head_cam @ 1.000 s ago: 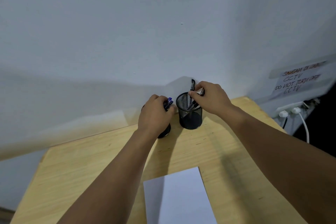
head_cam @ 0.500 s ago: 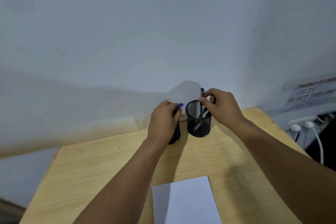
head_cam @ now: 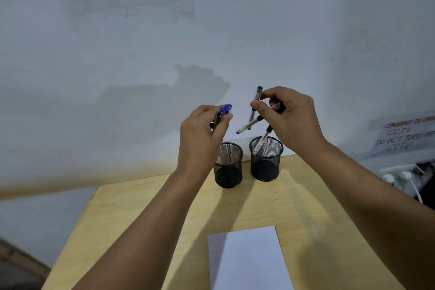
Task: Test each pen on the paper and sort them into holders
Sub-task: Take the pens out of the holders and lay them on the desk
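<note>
Two black mesh holders stand at the far edge of the wooden table (head_cam: 141, 219): the left holder (head_cam: 228, 165) and the right holder (head_cam: 266, 159). My left hand (head_cam: 202, 129) is raised above the left holder and grips a bunch of blue-capped pens (head_cam: 223, 112). My right hand (head_cam: 292, 117) is raised above the right holder and holds three black pens (head_cam: 255, 106) that splay out; the lowest one points down into the right holder. A white sheet of paper (head_cam: 249, 261) lies near me on the table.
A pale wall rises right behind the holders. At the right hang a paper notice (head_cam: 404, 134) and a power strip with white plugs and cables (head_cam: 397, 175). The table's left edge runs diagonally toward me.
Both hands have risen from the holders, lifting the pens out: blue-capped ones in the left, black ones in the right. The left holder, hidden before by my hand, now shows.
</note>
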`<action>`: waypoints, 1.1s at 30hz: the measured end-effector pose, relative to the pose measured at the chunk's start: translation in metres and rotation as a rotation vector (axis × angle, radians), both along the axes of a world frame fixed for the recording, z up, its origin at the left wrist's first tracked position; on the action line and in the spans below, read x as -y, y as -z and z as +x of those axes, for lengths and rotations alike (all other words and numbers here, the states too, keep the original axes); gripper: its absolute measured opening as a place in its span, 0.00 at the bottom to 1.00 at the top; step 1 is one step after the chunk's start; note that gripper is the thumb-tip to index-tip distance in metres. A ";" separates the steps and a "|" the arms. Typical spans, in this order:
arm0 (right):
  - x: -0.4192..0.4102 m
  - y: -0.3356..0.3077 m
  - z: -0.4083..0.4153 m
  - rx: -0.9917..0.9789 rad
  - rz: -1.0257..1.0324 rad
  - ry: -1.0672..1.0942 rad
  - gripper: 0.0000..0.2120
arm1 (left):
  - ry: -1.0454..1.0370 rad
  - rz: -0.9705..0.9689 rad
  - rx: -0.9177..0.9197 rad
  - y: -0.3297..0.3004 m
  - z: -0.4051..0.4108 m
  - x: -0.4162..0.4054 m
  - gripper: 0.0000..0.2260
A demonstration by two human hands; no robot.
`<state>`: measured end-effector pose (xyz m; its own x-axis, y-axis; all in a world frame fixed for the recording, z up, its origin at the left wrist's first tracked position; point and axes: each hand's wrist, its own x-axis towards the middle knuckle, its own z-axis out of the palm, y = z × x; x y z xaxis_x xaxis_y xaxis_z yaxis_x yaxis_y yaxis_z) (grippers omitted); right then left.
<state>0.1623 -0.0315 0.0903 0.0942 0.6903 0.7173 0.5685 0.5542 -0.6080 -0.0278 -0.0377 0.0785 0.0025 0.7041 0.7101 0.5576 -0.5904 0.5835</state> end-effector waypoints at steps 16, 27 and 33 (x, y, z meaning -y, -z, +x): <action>0.066 0.076 -0.141 0.102 -0.441 -0.389 0.09 | -0.194 -0.535 -0.116 0.047 -0.136 0.106 0.06; 0.084 0.133 -0.179 0.282 -0.772 -0.397 0.15 | -0.247 -0.853 -0.228 0.086 -0.164 0.126 0.18; 0.087 0.155 -0.177 0.395 -0.680 -0.280 0.13 | -0.302 -0.908 -0.249 0.101 -0.151 0.120 0.17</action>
